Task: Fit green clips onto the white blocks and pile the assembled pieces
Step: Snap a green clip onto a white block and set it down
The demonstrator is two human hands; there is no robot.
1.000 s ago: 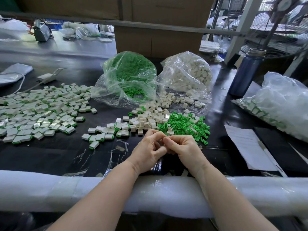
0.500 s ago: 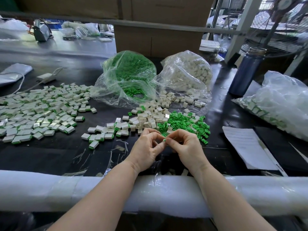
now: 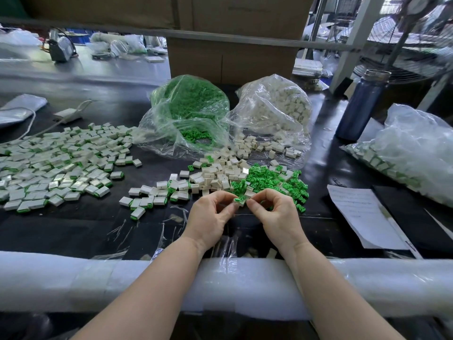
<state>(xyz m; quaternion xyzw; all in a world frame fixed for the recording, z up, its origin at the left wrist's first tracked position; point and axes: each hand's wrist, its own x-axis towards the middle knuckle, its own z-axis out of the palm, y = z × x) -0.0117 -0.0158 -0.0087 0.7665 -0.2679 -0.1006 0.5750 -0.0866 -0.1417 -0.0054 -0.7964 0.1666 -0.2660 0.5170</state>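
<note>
While the left hand (image 3: 210, 217) pinches a white block (image 3: 241, 202), the right hand (image 3: 277, 217) pinches its green clip (image 3: 238, 199).

- A dark workbench (image 3: 73, 231) carries everything, its near edge wrapped in white foam padding (image 3: 147, 278).
- Assembled pieces (image 3: 49, 168) spread toward the left edge.
- Loose white blocks (image 3: 215, 175) and green clips (image 3: 269, 180) lie mid-bench.
- Two clear bags (image 3: 191, 111) sit behind them.
- A paper sheet (image 3: 362, 214), a blue bottle (image 3: 360, 104) and another bag (image 3: 416, 148) lie near the right edge.
</note>
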